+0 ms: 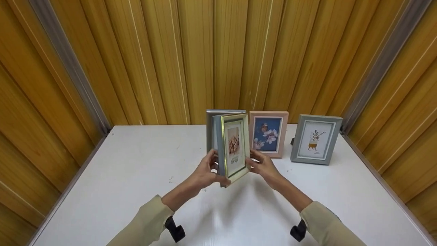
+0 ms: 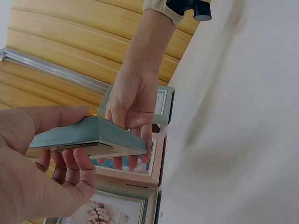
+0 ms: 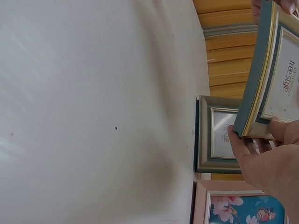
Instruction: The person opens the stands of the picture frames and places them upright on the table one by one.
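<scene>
Both hands hold a picture frame point(image 1: 235, 147) upright above the white table. It has a cream and gold front, blue-green sides and a flower print. My left hand point(image 1: 205, 172) grips its left edge, thumb on the front and fingers behind. At the right edge, my right hand point(image 1: 266, 167) pinches it between thumb and fingers. In the left wrist view the blue-green edge point(image 2: 70, 133) lies between the left thumb and curled fingers. Another frame with a flower print point(image 2: 105, 212) stands behind the held one, mostly hidden in the head view.
A pink frame point(image 1: 285, 133) with a blossom print stands right of the held one. Farther right is a grey-green frame point(image 1: 297, 141) with a plant print. Wood-look panels point(image 1: 194, 61) rise behind the white table point(image 1: 146, 160) and at both sides.
</scene>
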Motion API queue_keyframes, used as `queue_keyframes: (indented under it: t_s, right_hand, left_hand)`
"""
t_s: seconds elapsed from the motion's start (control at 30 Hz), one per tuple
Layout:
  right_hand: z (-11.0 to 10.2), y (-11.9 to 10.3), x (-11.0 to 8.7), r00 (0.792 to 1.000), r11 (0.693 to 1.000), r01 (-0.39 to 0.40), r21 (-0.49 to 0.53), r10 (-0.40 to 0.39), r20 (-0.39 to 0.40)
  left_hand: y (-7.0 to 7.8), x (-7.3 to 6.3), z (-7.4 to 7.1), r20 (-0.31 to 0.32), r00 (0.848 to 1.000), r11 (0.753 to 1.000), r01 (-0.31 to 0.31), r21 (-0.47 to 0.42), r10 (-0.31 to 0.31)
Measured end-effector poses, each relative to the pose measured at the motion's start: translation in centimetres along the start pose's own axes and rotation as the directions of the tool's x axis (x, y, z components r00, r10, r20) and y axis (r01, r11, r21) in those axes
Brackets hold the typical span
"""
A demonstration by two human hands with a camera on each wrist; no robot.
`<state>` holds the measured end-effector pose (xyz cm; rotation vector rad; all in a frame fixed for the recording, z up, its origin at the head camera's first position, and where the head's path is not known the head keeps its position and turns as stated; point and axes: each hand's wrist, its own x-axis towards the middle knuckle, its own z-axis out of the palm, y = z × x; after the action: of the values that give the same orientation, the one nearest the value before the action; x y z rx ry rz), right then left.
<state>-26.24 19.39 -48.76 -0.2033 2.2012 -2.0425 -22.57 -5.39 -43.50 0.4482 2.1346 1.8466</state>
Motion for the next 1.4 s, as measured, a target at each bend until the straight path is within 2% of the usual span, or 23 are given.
queue_keyframes:
  t_s: [0.23,0.4,0.57,0.7,1.03,1.27,1.4]
  right_hand:
    - [-0.8,0.8,-0.7,0.999,0.999,-0.009,0.046,0.007,0.037]
    - [-1.0,1.2,-1.2,0.996,0.997,-0.041,0.064,0.036,0.080]
    - [-1.1,1.6,-1.1,0.988,0.988,-0.077,0.137,0.057,0.142]
    - [-1.3,2.0,-1.1,0.981,0.982,-0.097,0.160,0.067,0.184]
    - [-1.1,2.5,-1.0,0.981,0.985,-0.114,0.130,0.091,0.170]
    - [-1.3,2.8,-0.9,0.979,0.980,-0.136,0.147,0.110,0.171]
    - [-1.4,3.0,-0.9,0.975,0.978,-0.131,0.164,0.097,0.200]
  left_hand:
    - [1.0,0.3,2.4,0.014,0.999,0.998,-0.040,0.052,0.039]
    - [1.4,0.2,3.6,0.052,0.992,0.987,-0.121,0.104,0.117]
    - [1.2,0.1,3.4,0.153,0.967,0.973,-0.217,0.079,0.204]
    - [0.6,0.1,3.2,0.215,0.947,0.968,-0.249,0.030,0.237]
    - [-0.5,0.9,3.4,0.204,0.930,0.952,-0.306,-0.023,0.304]
    - [-0.8,0.9,3.3,0.210,0.923,0.944,-0.329,-0.001,0.322]
    - [-0.8,0.7,2.9,0.219,0.916,0.938,-0.346,0.000,0.337]
